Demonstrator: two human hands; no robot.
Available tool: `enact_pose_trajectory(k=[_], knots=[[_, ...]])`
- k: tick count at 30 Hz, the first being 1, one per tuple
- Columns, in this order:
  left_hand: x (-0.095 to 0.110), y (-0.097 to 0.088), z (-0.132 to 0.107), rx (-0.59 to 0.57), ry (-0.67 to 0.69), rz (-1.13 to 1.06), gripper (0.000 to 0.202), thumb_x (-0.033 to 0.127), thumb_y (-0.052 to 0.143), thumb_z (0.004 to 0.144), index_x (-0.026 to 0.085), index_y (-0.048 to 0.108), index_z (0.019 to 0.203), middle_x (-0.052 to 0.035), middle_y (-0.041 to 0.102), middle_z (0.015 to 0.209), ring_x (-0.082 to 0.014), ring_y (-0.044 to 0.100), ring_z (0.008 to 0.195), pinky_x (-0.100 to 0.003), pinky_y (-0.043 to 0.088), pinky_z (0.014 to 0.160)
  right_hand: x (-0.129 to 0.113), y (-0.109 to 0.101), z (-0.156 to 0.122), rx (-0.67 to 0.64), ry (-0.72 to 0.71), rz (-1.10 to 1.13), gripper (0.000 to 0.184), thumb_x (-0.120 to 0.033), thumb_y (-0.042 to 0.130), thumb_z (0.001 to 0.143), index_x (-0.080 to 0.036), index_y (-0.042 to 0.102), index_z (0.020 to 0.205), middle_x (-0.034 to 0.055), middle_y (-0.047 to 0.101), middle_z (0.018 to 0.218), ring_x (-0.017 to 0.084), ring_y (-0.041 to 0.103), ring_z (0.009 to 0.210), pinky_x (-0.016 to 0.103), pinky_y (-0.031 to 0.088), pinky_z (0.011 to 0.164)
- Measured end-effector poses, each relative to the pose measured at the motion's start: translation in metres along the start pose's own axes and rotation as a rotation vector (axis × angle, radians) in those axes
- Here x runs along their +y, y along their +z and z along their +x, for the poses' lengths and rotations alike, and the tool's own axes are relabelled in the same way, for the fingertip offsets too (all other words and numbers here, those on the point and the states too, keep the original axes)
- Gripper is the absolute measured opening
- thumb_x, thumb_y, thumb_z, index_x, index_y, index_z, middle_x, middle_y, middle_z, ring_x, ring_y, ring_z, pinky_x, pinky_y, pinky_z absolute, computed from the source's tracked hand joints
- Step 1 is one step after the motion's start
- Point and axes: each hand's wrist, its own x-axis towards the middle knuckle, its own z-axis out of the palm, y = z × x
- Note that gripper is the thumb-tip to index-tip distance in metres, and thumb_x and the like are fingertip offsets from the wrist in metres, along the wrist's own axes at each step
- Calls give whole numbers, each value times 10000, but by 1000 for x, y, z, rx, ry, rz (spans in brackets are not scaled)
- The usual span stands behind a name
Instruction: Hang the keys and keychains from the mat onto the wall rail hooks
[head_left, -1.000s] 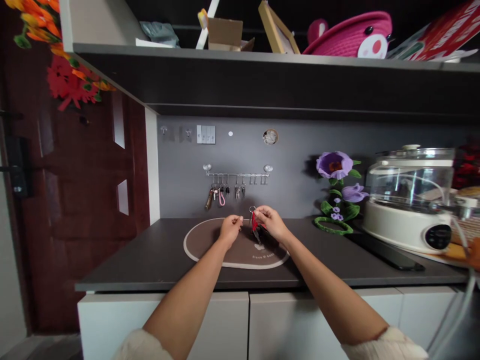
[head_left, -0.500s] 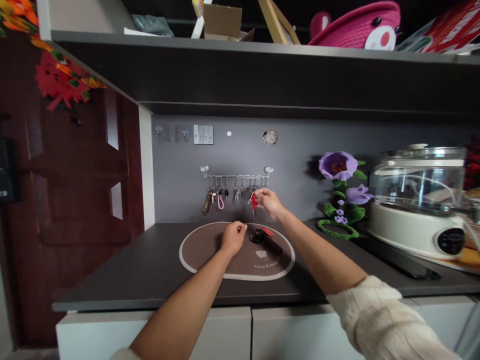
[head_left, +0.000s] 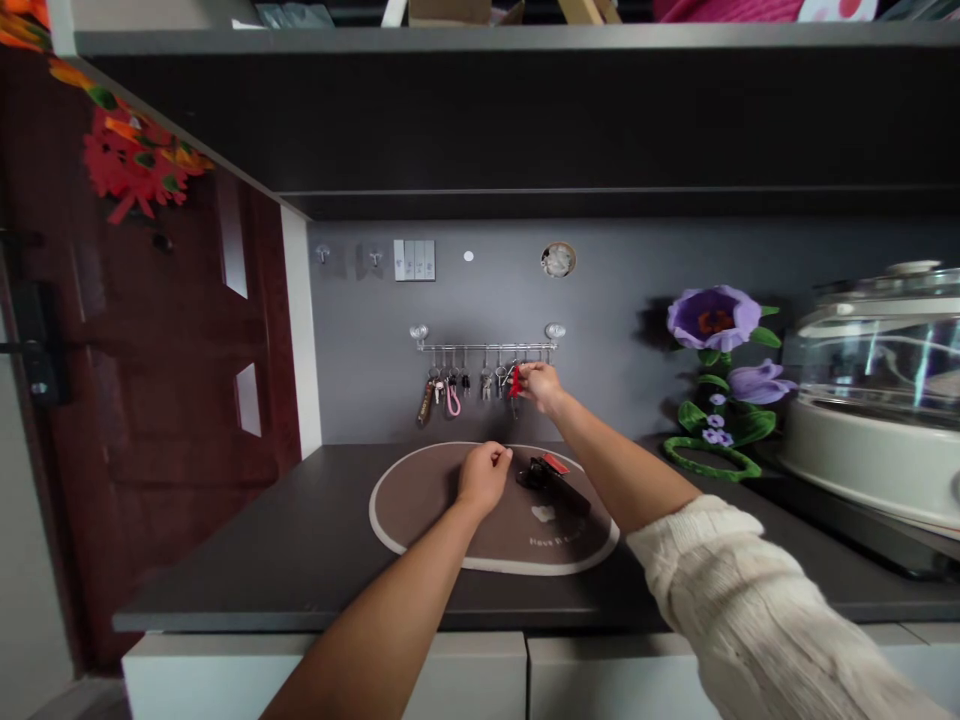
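Note:
My right hand (head_left: 541, 385) is raised to the right part of a wall hook rail (head_left: 487, 348), its fingers pinched on a red key ring tag (head_left: 515, 381) with a key dangling below. Whether its ring sits on a hook is hard to make out. Several keys (head_left: 487, 385) hang along the rail, among them a pink loop (head_left: 453, 402) and a brown fob (head_left: 425, 403). My left hand (head_left: 485, 474) hovers at or rests on the brown mat (head_left: 420, 505), fingers curled closed; what they hold, if anything, is hidden. Right of it lies a black key bunch (head_left: 536, 474) with a red piece.
Purple artificial flowers (head_left: 714, 320) and a white appliance with a clear top (head_left: 885, 440) stand at the right on the dark counter (head_left: 247, 540). A dark shelf (head_left: 480, 120) overhangs the wall. Switches (head_left: 415, 260) are above the rail; a red-brown door (head_left: 180, 400) is at left.
The view has shifted closer and lower. My right hand with the red tag has moved in against the rail's hooks. My left hand keeps its closed pose over the mat.

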Motion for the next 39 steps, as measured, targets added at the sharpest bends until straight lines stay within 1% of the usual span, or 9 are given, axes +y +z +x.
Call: enact_pose_trajectory(k=[9, 12, 16, 20, 25, 29, 34, 39], knots=[[0, 0, 0, 8, -12, 7, 212, 286, 450, 760, 146, 600, 706, -32, 612, 677, -115, 526, 628, -224, 372, 598, 11, 0, 1, 41, 46, 18, 143, -46, 379, 742, -156, 450, 683, -14, 538, 577, 63, 524, 489, 181, 433, 460], [-1, 0, 0, 10, -11, 4, 210, 284, 452, 759, 147, 599, 702, -28, 608, 667, -111, 524, 622, -219, 369, 592, 15, -2, 1, 39, 45, 13, 141, -45, 391, 738, -155, 455, 679, -18, 533, 555, 63, 512, 472, 186, 431, 458], [-1, 0, 0, 12, -19, -2, 202, 280, 458, 756, 142, 596, 703, -28, 603, 658, -110, 519, 616, -218, 365, 587, 20, -5, 3, 57, 29, -23, 140, -56, 404, 732, -156, 467, 658, -31, 505, 515, 57, 468, 422, 189, 415, 441], [-2, 1, 0, 10, -19, -14, 196, 275, 461, 754, 139, 594, 704, -25, 599, 652, -107, 516, 607, -217, 364, 582, 23, -7, 6, 54, 14, -44, 144, -61, 401, 719, -161, 466, 637, -34, 495, 494, 56, 463, 432, 178, 408, 451], [-4, 2, 1, 13, 8, -34, 197, 284, 464, 751, 142, 588, 695, -19, 594, 641, -107, 515, 606, -220, 371, 585, 28, -10, 7, 49, -33, -86, 143, -62, 409, 673, -167, 457, 589, -53, 438, 453, 54, 430, 430, 185, 418, 491], [-4, 1, 1, 4, -6, -64, 181, 279, 475, 745, 142, 588, 711, -20, 592, 648, -110, 526, 628, -224, 386, 608, 32, -13, 7, 70, -78, -151, 111, -98, 444, 653, -163, 475, 569, -47, 463, 474, 58, 439, 461, 197, 423, 543], [-2, -1, 0, -22, -5, -101, 160, 266, 485, 736, 140, 584, 734, -23, 588, 656, -113, 529, 640, -232, 400, 628, 32, -20, -3, 26, -139, -212, 51, -181, 497, 653, -160, 532, 624, -24, 535, 549, 78, 483, 549, 202, 418, 577], [-3, -1, 0, -35, 11, -119, 136, 243, 495, 724, 142, 585, 735, -22, 592, 666, -115, 532, 645, -239, 411, 639, 26, -27, -31, -58, -119, -171, 52, -189, 514, 673, -153, 551, 666, -11, 552, 606, 70, 475, 546, 204, 400, 576]])
